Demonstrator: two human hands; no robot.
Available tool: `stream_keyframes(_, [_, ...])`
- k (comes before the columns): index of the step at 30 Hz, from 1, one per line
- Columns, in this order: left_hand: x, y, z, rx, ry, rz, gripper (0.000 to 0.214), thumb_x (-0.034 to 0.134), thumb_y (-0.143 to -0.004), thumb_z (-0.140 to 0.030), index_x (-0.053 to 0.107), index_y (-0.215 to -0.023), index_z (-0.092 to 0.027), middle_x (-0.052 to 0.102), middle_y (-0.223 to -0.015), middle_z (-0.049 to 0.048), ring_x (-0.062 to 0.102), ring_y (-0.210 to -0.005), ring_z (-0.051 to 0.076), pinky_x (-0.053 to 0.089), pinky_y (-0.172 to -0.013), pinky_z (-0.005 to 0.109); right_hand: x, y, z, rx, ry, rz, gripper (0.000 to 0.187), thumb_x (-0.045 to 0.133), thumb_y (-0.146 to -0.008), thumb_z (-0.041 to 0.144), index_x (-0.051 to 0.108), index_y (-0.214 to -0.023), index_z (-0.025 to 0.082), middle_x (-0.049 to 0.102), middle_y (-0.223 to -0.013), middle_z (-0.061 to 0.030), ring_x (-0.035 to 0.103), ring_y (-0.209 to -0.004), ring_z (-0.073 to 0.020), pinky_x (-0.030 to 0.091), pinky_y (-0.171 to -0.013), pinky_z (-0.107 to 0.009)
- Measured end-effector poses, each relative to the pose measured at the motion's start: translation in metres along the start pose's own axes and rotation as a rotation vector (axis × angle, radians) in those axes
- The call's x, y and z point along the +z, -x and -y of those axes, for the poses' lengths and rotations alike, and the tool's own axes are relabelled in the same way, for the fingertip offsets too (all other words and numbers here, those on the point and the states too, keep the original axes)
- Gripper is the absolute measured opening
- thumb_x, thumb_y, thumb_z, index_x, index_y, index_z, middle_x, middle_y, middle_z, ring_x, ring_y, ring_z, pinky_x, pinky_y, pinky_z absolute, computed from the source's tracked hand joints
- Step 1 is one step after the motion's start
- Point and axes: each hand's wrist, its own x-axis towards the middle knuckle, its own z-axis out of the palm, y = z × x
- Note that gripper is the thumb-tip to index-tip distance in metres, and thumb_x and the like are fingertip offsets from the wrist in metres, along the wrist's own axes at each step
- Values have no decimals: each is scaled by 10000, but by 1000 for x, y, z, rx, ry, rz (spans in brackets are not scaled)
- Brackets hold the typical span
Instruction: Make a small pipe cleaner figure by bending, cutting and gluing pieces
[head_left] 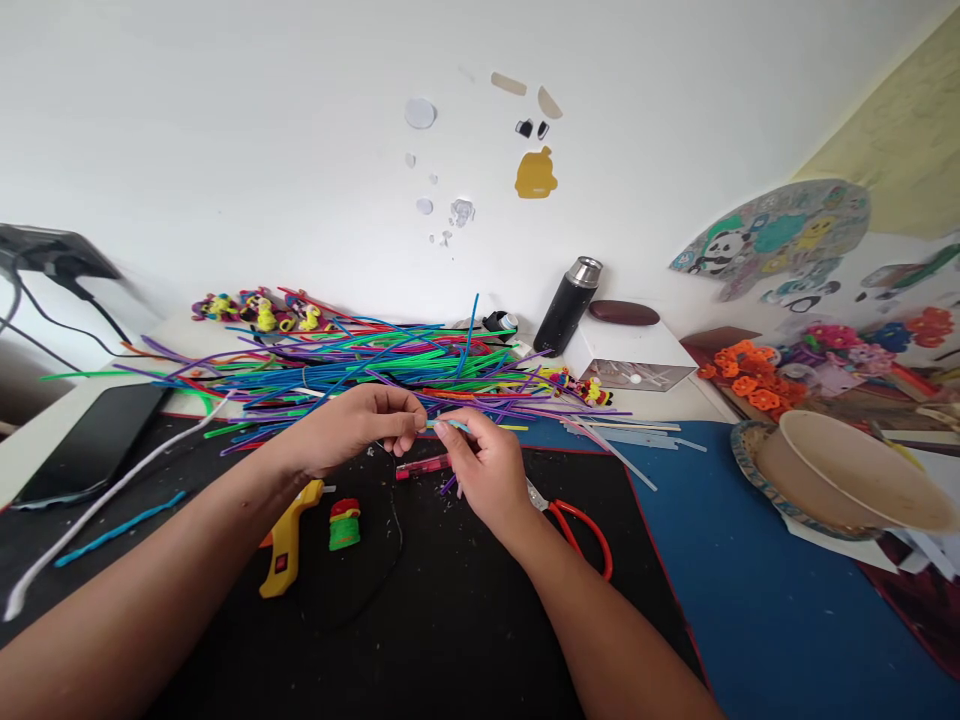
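Observation:
A short light-blue pipe cleaner with a yellowish part spans the small gap between my two hands, over the near edge of the pile. My left hand pinches one end between closed fingertips. On the other side, thumb and fingers of my right hand are closed on it. Below my hands, on the black mat, stands a small green, yellow and red pipe-cleaner figure. Left of it lies a yellow glue gun, partly behind my left forearm. Red-handled scissors lie beside my right wrist, partly covered.
Loose coloured pipe cleaners spread along the back. A black thermos and a white box stand behind at right. A phone and a blue twisted piece lie left. A beige bowl stands right.

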Motion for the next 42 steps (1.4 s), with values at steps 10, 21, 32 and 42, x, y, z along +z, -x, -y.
stream_keyframes(10, [2, -1, 5, 19, 1, -50, 230, 702, -854, -418, 695, -787, -198, 642, -674, -14, 572, -640, 155, 447, -646, 269, 0, -1, -1, 128, -114, 30, 331, 632, -980, 510, 762, -1024, 209, 554, -569, 27, 505, -504, -151, 410, -484, -258])
stream_keyframes(21, [1, 0, 0, 32, -171, -82, 308, 680, -855, -506, 688, -801, -204, 665, -727, -3, 622, -690, 178, 487, -664, 272, -1, -5, 5, 211, -259, 58, 347, 687, -935, 542, 770, -974, 207, 488, -510, 56, 440, -411, -123, 379, -428, -258])
stream_keyframes(32, [-2, 2, 2, 67, -172, -64, 259, 663, -898, -452, 679, -840, -200, 648, -748, -10, 602, -710, 170, 470, -691, 267, -2, -6, 8, 251, -327, 75, 349, 659, -938, 548, 679, -930, 200, 491, -504, 75, 446, -406, -111, 351, -398, -229])
stream_keyframes(42, [-1, 2, -1, 59, -178, -86, 290, 669, -871, -487, 687, -836, -200, 657, -744, 2, 612, -703, 179, 499, -677, 276, -2, -8, 9, 267, -349, 89, 305, 649, -933, 499, 681, -927, 196, 483, -476, 81, 436, -393, -111, 339, -390, -225])
